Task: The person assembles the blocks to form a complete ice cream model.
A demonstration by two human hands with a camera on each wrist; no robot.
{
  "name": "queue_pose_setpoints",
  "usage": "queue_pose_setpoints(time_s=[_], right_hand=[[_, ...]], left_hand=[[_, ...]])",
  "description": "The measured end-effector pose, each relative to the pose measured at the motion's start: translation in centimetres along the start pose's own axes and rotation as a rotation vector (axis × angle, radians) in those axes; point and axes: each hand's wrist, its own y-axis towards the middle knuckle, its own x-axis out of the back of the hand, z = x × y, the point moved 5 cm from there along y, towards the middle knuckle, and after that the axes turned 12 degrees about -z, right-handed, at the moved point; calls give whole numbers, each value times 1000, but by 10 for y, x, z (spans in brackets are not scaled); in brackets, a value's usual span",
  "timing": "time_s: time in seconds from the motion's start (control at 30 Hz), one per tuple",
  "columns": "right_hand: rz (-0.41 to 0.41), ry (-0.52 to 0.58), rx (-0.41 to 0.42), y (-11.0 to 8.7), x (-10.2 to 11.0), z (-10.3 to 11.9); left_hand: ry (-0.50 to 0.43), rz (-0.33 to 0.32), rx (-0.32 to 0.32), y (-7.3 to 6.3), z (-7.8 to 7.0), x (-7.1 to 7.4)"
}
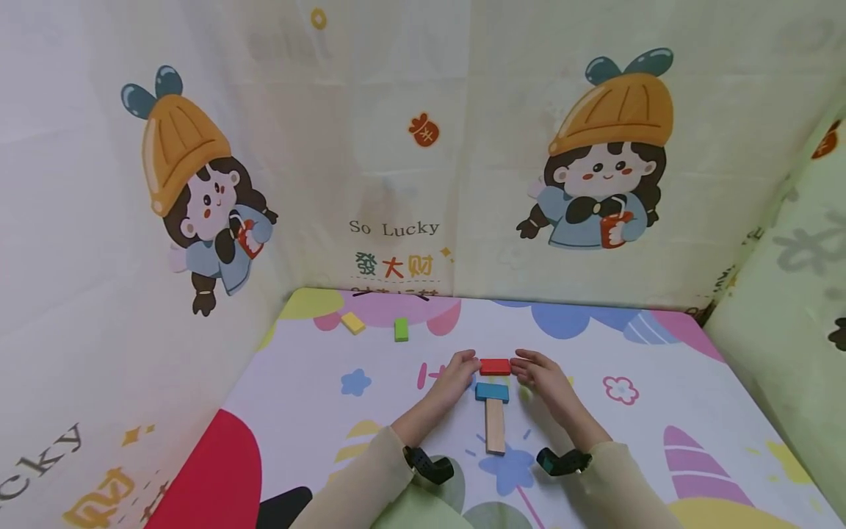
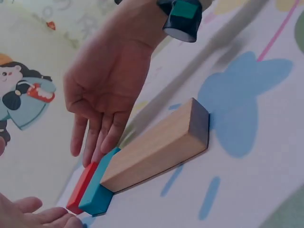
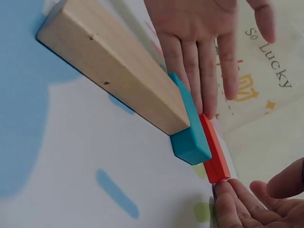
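Observation:
A red block (image 1: pixel 495 366) lies between my two hands, farthest out in a short row. Straight fingers of my left hand (image 1: pixel 454 378) are right at its left end, and those of my right hand (image 1: pixel 547 382) at its right end. Nearer to me, a blue block (image 1: pixel 492 392) lies crosswise, a small gap from the red one in the head view. A long plain wooden block (image 1: pixel 495 427) points toward me, its far end against the middle of the blue block. Both wrist views show the palms facing inward, fingers extended toward the red block (image 3: pixel 216 151).
Farther back on the left lie a yellow block (image 1: pixel 353 323) and a green block (image 1: pixel 401 330). The table cover (image 1: pixel 297 411) has printed shapes. Printed cloth walls (image 1: pixel 476 272) stand along the back and both sides. A black object (image 1: pixel 284 507) shows at the lower left.

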Motion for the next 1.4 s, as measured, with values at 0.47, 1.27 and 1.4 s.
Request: queue_pose_setpoints(time_s=[0.47,1.27,1.4], right_hand=[[38,44,-36,-8,-1,-5],[72,42,-38,-20,-1,-5],[70,42,-38,-21,2,-7]], left_hand=[[-21,59,-44,-1,2,-2],[37,79,-68,-18,1,0],[45,80,-70,-21,1,-2]])
